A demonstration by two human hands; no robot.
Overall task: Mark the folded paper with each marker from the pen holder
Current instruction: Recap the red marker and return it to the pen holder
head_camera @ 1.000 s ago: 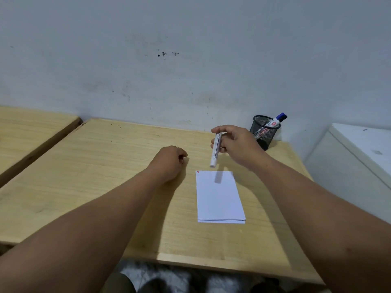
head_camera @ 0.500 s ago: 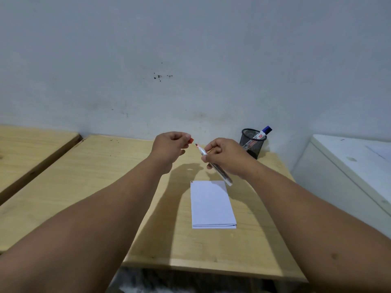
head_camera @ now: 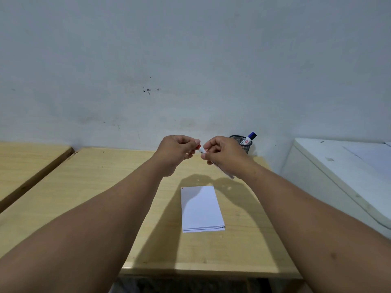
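while raised above the wooden table (head_camera: 84, 187), both hands meet over its far half. right hand (head_camera: 226, 154) curled tight around the white barrel of a marker (head_camera: 222, 168), back end poking out below the palm toward the near right. left hand (head_camera: 176, 150) pinched closed on a red cap (head_camera: 199, 147), seated at or touching the marker's tip; cannot tell how far on. below the hands, lying flat and partly in their shadow, the folded paper (head_camera: 201, 208), with a small red mark at its far left corner. behind the right hand, near the wall, a black mesh pen holder (head_camera: 245, 142), with a blue-capped marker (head_camera: 249, 138) leaning out to the right.
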